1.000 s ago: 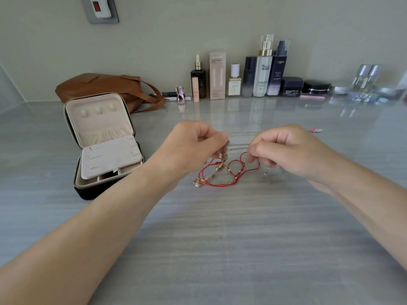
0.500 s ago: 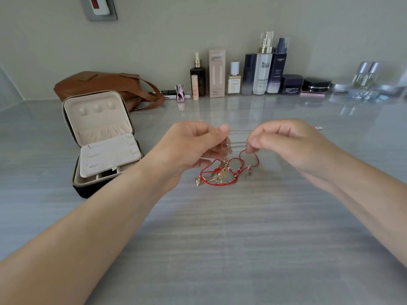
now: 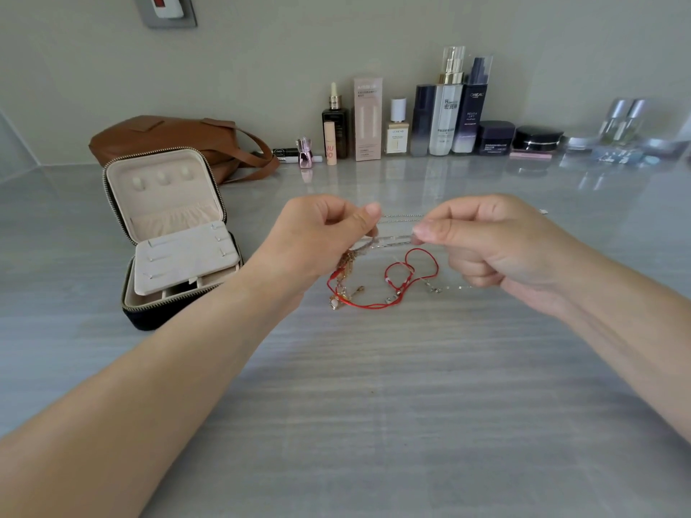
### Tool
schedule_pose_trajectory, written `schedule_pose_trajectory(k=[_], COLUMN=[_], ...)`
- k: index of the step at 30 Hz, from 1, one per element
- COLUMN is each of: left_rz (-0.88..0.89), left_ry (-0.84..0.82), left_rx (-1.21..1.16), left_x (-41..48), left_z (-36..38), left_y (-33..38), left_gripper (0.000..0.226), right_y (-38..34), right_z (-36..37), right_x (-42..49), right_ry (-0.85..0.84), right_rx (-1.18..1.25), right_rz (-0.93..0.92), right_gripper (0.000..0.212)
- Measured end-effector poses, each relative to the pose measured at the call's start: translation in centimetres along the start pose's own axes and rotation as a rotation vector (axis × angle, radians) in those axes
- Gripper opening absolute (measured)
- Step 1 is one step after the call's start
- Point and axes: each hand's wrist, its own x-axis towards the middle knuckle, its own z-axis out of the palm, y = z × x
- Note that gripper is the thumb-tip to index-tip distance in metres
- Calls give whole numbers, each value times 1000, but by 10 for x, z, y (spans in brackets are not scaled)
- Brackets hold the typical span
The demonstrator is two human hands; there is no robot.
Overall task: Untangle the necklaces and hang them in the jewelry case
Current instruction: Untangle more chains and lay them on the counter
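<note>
Untangling stage. Left hand (image 3: 318,233) and right hand (image 3: 486,241) each pinched a thin silver chain (image 3: 396,240) taut over the red-cord tangle (image 3: 374,303). Next move likely needs sliding it free.

One view only: wide-angle camera worn on the head, facing forward and down across the grey countertop (image 3: 374,424), close above it, the back wall (image 3: 336,39) at frame top.

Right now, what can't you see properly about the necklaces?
Head view: the silver chain between left hand and right hand is thin, blurred; strand count unclear.
Head view: the gold tangle's upper part hides behind the left hand.
Head view: the jewelry case's lower compartments are mostly covered by its beige panel.
</note>
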Motion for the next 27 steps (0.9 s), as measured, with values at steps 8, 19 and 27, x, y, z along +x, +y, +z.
schedule_pose_trajectory(k=[8, 19, 27], left_rz=[-38, -173, -194], left_ry=[4, -22, -109], left_rx=[1, -237, -83], left_x=[4, 1, -1], left_z=[-2, 1, 0], left_y=[-3, 1, -2], left_gripper=[34, 37, 34], right_y=[2, 5, 3], right_z=[-7, -5, -7], right_x=[4, 7, 7], right_ry=[59, 76, 153], right_rx=[87, 224, 312], right_rz=[8, -18, -30], right_gripper=[25, 14, 12])
